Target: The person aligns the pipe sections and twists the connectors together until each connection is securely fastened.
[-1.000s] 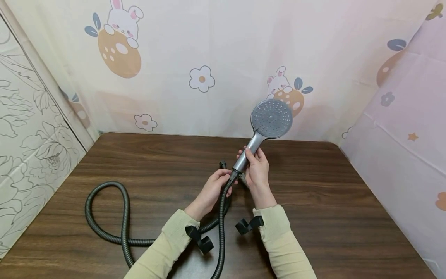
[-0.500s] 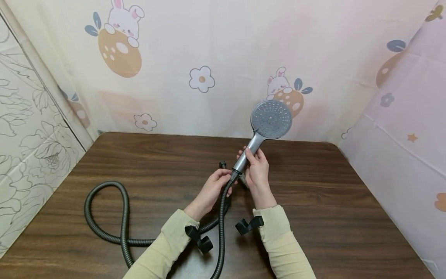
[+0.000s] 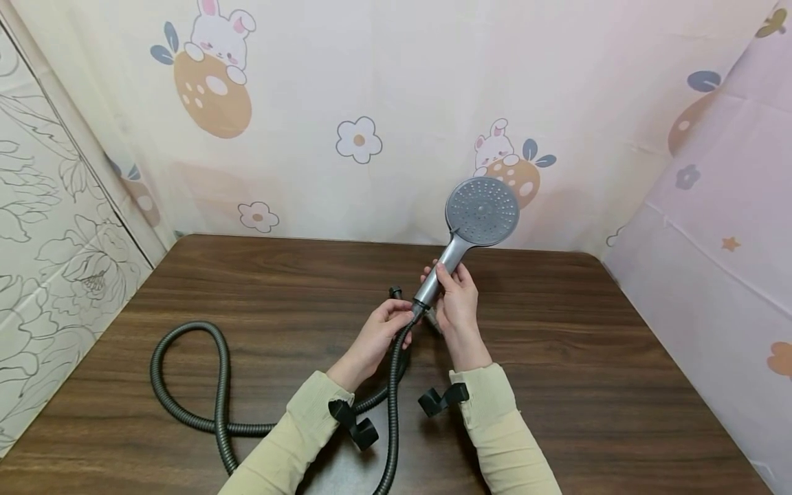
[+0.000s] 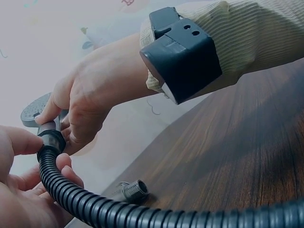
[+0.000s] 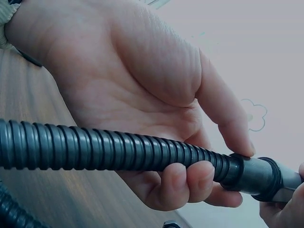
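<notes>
A grey hand shower head (image 3: 482, 211) tilts up over the table, its nozzle face toward me. My right hand (image 3: 459, 306) grips the handle (image 3: 441, 275), thumb along its front. My left hand (image 3: 371, 338) pinches the dark connector (image 5: 256, 175) where the ribbed black hose (image 3: 393, 405) meets the handle's lower end. In the right wrist view, the left thumb presses on this connector and the other fingers curl under the hose. From there the hose bends down toward the near edge of the table. A threaded fitting (image 4: 136, 190) lies on the table behind the hands, partly hidden.
More of the hose makes a loop (image 3: 190, 328) on the left of the brown wooden table (image 3: 588, 357). A black hose end (image 3: 395, 293) shows just behind the left hand. Curtains with rabbit prints (image 3: 421, 82) hang behind the table.
Beside the connector, the left thumb has shifted slightly. The shower head, the right hand and the hose stay practically where they were.
</notes>
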`<state>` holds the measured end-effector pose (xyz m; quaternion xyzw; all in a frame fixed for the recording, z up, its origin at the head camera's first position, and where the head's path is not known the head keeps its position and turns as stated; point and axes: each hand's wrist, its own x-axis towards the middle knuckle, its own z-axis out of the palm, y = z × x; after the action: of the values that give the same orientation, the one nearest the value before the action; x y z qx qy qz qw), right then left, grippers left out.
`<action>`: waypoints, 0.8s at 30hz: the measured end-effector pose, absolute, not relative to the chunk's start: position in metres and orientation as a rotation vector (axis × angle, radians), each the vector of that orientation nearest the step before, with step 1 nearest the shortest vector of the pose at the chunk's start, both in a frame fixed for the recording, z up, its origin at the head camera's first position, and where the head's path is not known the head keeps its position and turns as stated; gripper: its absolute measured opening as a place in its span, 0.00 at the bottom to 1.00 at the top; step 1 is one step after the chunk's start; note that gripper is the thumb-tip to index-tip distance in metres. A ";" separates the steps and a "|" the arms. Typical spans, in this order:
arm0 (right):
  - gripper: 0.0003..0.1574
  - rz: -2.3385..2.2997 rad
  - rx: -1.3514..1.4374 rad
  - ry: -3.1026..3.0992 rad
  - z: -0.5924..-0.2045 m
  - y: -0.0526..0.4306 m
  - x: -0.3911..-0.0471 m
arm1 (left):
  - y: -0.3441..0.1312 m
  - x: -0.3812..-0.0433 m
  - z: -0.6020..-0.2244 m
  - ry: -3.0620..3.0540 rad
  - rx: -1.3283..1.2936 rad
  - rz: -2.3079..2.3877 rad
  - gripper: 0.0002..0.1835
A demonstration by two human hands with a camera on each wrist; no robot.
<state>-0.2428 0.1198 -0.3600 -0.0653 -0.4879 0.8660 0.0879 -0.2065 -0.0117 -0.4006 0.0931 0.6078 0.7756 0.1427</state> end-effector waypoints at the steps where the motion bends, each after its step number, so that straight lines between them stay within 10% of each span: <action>1: 0.26 2.579 -0.195 -1.450 -0.360 0.120 -0.242 | -0.011 -0.206 -0.401 1.755 0.266 2.235 0.16; 24: 0.26 2.609 -0.204 -1.420 -0.358 0.121 -0.243 | -0.011 -0.206 -0.397 1.755 0.239 2.217 0.16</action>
<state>-0.2428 0.1205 -0.3577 -0.0684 -0.4753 0.8733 0.0821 -0.2055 -0.0108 -0.3973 0.0834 0.6115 0.7722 0.1513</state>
